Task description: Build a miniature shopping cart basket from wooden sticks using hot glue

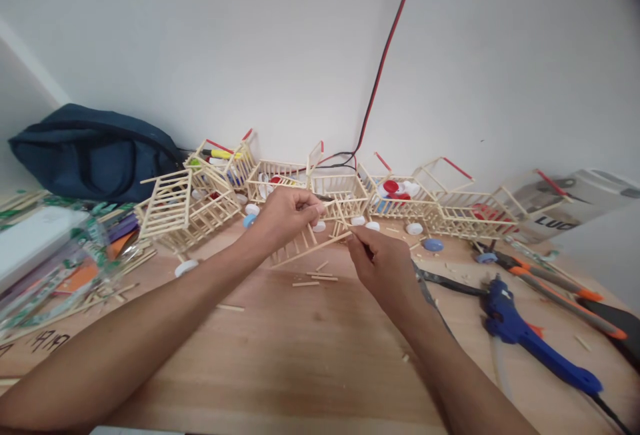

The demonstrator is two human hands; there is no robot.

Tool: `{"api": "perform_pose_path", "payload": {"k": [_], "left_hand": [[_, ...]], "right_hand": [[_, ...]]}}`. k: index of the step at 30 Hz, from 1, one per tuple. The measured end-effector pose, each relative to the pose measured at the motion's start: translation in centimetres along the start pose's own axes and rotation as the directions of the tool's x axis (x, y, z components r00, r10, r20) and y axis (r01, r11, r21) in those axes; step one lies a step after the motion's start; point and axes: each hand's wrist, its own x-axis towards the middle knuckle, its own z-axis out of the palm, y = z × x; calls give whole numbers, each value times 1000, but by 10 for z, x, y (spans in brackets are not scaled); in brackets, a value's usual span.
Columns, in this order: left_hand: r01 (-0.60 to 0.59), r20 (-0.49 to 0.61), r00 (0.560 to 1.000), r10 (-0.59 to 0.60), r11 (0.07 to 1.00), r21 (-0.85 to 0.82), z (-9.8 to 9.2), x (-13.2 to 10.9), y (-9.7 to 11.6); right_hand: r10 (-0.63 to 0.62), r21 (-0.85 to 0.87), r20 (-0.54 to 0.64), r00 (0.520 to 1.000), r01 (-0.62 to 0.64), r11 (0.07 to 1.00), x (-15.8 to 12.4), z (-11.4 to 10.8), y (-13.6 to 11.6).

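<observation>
While the left hand point(295, 212) is closing its thumb and forefinger on a slatted frame point(313, 249), the right hand point(383, 258) is pinching at the frame's right end, thumb against forefinger; whether those fingers are gripping a separate stick there, I cannot tell. The frame is hanging between both sets of fingers, tilting down toward the left, above the table point(280, 355). Its pale wood-grained top is spreading bare toward the wearer, below the fingers. Just under them, a few short sticks point(324, 278) are lying loose, and crumbs of wood are dotting the surface to their right.

Beyond the fingertips, stick carts point(465, 215) with red handles are standing in a row, and white and blue caps point(433, 244) are sitting around their feet. Behind them a plain pale wall point(250, 55) is rising, and a red-and-black cable point(387, 42) is running up it, right of the fingers.

Far left of the fingers, a dark blue bag point(100, 162) is leaning by the wall, with a white box point(37, 242) lying nearer. To their right, a blue glue gun point(530, 342) is resting near orange-handled pliers point(565, 292), and a clear container point(565, 208) is lying behind these.
</observation>
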Motion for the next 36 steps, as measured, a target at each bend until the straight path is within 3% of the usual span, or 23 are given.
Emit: {"api": "perform_pose_path", "payload": {"k": [14,20,24,27,30,36], "left_hand": [[98,127,988,-92,994,-40,4,0,0],[124,111,987,-116,990,-64,5,0,-2],[186,72,981,-178,974,-133,1,-1,3],[271,41,962,-270,922,-277,-1,1,4],[347,66,934,-351,850,-396,-3,3,3],[361,84,928,-363,820,-444,-3,3,4]], "right_hand": [[51,40,68,996,-53,998,-2,1,-9],[92,39,-1,996,-92,995,0,-4,-5],[196,166,-34,980,-188,968,1,-7,1],[281,405,16,959,-263,876,1,-4,2],[321,637,118,940,-320,701,3,0,-1],[348,831,294,890,-418,366,4,-2,-7]]}}
